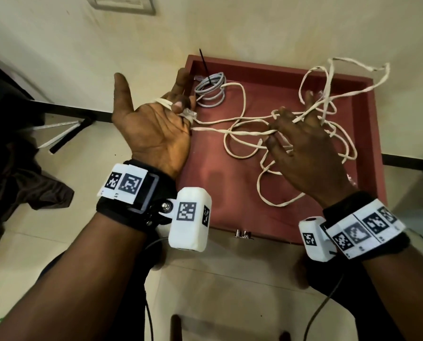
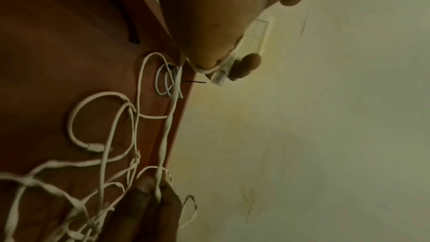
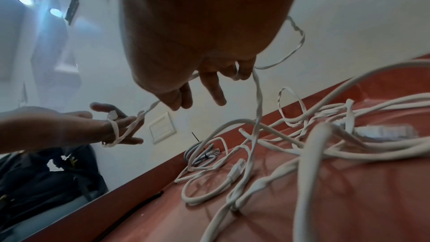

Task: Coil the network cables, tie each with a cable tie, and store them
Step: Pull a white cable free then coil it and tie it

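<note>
A long white flat network cable [image 1: 230,131] lies in loose tangled loops in a red tray [image 1: 367,143]. My left hand [image 1: 156,129] is palm up at the tray's left edge. Its curled fingers hold the cable's end with the clear connector [image 1: 189,113], and one turn runs round the fingers [image 3: 114,130]. Over the tray's middle, my right hand [image 1: 301,153] pinches the same cable [image 2: 171,117] a short way along, with other loops draped across its spread fingers. A grey cable coil [image 1: 211,93] bound with a black cable tie [image 1: 204,67] lies in the tray's far left corner.
The tray sits on a pale tiled floor against a cream wall with a switch plate [image 1: 124,3]. Dark cloth [image 1: 21,168] and a black bar lie on the floor at the left. The cable's other connector [image 3: 237,168] rests on the tray bottom. A metal latch [image 1: 242,234] is on the tray's near edge.
</note>
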